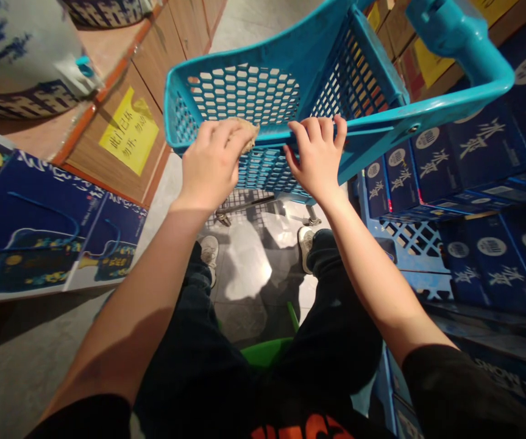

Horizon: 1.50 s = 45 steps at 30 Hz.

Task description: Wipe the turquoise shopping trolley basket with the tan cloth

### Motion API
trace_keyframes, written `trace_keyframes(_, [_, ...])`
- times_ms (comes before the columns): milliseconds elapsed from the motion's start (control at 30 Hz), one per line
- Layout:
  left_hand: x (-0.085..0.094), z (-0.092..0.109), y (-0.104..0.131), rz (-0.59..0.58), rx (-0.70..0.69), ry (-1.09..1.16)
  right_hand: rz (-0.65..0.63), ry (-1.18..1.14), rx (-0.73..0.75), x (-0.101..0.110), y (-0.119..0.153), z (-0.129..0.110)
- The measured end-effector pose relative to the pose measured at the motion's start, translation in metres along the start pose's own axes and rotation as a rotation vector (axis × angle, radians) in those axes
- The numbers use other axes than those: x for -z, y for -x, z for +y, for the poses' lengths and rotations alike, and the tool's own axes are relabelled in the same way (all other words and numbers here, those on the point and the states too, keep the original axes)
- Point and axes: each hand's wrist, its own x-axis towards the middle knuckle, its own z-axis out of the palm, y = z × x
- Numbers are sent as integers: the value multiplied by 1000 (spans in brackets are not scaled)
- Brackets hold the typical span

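The stacked blue boxes point(486, 134) on your right stand near the blue cart point(308, 42), so a swing that way could knock them. The cart sits just ahead of you, its near rim point(272, 136) toward you. Your right hand point(318, 155) has its fingers hooked over that rim; if this hold is light, the basket could twist under uneven pressure. Your left hand point(210, 161) is closed around a tan cloth point(248, 135) at the rim's left part; loose fabric might snag in the mesh. Hard pushing could roll the casters point(223, 218) below.
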Motion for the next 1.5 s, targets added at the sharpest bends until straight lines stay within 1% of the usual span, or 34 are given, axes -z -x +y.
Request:
trace_keyframes(67, [3, -6, -1, 24, 36, 18, 12, -6, 1, -1, 0, 1])
trace_keyframes(200, [10, -33, -1, 113, 161, 25, 20, -15, 8, -2, 0, 1])
trace_keyframes(267, [9, -37, 0, 113, 174, -7, 15, -19, 6, -2, -1, 0])
trace_keyframes(333, [5, -29, 1, 93, 147, -40, 13, -22, 0, -1, -1, -1])
trace_keyframes(467, [-4, 2, -1, 23, 40, -32, 17, -28, -3, -1, 0, 0])
trace_keyframes(533, [-4, 6, -3, 6, 27, -19, 20, -29, -1, -1, 0, 0])
trace_keyframes(600, [0, -3, -4, 19, 74, -13, 20, -26, 3, -1, 1, 1])
trace_keyframes(700, [10, -26, -3, 65, 192, -20, 12, -15, 8, -2, 0, 1])
trace_keyframes(767, [15, -34, -1, 99, 245, -57, 9, -9, 8, -2, 0, 1])
trace_keyframes(800, [15, -33, -1, 112, 258, -94, 10, -7, 8, -3, 0, 1])
trace_keyframes(867, [14, -22, 0, 115, 244, -175, 14, -5, 5, -3, 0, 1])
trace_keyframes(933, [10, -5, 0, 74, 168, -219, 15, -3, 2, -4, 0, 1])
trace_keyframes(1000, [7, 10, 0, 24, 65, -208, 9, 6, -1, -4, 1, 2])
trace_keyframes(1067, [8, 16, -1, 11, 28, -181, 1, 19, -3, -3, 1, 2])
trace_keyframes(1100, [10, 15, -1, 17, 51, -172, 0, 21, -2, -3, 1, 3])
trace_keyframes(1133, [13, 12, -1, 27, 102, -174, 1, 21, 1, -3, 1, 3])
trace_keyframes(1233, [26, -4, 0, 52, 311, -226, 9, 7, 11, -3, 1, 3])
trace_keyframes(1267, [28, -9, 1, 64, 345, -237, 11, 4, 14, -4, 1, 3])
trace_keyframes(1300, [29, -13, 1, 75, 346, -238, 11, 3, 16, -4, 1, 3])
trace_keyframes(1367, [25, -15, 3, 89, 262, -226, 10, 3, 14, -5, 1, 2])
trace_keyframes(1433, [16, -8, 4, 77, 141, -224, 11, 2, 10, -5, 1, 3])
trace_keyframes(1500, [6, 4, 4, 40, 37, -227, 15, -5, 10, -6, 1, 3])
